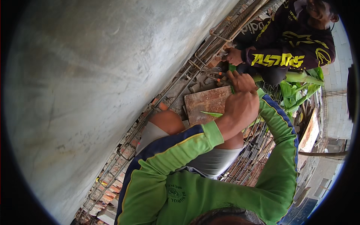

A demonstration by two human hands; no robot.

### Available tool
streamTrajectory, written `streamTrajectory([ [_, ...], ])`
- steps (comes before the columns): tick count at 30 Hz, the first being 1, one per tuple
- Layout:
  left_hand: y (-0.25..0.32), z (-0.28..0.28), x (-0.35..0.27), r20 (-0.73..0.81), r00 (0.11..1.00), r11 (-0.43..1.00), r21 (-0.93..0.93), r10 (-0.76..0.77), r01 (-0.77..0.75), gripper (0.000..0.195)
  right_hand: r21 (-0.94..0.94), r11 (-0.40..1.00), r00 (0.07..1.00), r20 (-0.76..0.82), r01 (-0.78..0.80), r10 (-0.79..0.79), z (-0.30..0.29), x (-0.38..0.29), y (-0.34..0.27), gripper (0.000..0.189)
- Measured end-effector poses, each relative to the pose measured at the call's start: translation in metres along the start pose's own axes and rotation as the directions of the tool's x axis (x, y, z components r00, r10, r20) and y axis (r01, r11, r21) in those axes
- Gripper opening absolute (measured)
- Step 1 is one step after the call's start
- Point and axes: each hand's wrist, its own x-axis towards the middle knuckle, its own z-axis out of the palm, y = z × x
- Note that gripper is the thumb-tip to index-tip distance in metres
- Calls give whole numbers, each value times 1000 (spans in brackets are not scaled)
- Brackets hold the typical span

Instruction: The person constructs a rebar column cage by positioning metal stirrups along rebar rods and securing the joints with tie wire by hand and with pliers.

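My right hand (242, 81) is closed around the handles of end-cutting pincers (220, 76) with orange bands. The pincers' jaws are beside a rebar cage (194, 63) running along the wall. Closed like a fist, my left hand (242, 105) touches or nearly touches my right hand; its fingers face away, so what it holds is hidden. Beyond the pincers, a co-worker's hand (233, 56) holds a small metallic thing close to the rebar. A rusty, pale-stained board (206, 101) lies below my hands.
A smooth grey concrete wall (92, 70) rises at the left. Broken bricks (108, 194) lie under the rebar. Several long steel bars (242, 166) and green banana leaves (292, 95) are at the right. The co-worker's dark printed sleeve (275, 59) is close, at the upper right.
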Motion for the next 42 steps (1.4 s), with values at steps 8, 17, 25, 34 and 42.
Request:
streamTrajectory([
  [8, -8, 13, 3, -53, 998, 999, 14, -40, 41, 25, 226, 920, 904, -217, -320, 368, 2, -19, -42, 35],
  [17, -2, 3, 1, 62, 998, 999, -18, -32, 33, 25, 225, 902, 890, -196, -368, 412, 20, -27, -85, 37],
  [25, 12, -7, -17, 68, 997, 999, 39, 27, -30, 10, 273, 855, 845, -193, -442, 499, 41, -49, -127, 40],
  [34, 21, 7, -26, 60, 985, 985, 33, 165, -167, 26, 339, 671, 668, -145, -660, 730, 42, -32, -122, 44],
  [42, 33, -7, -22, 50, 988, 989, -7, 145, -145, 23, 324, 573, 537, -202, -753, 819, 62, -34, -114, 37],
])
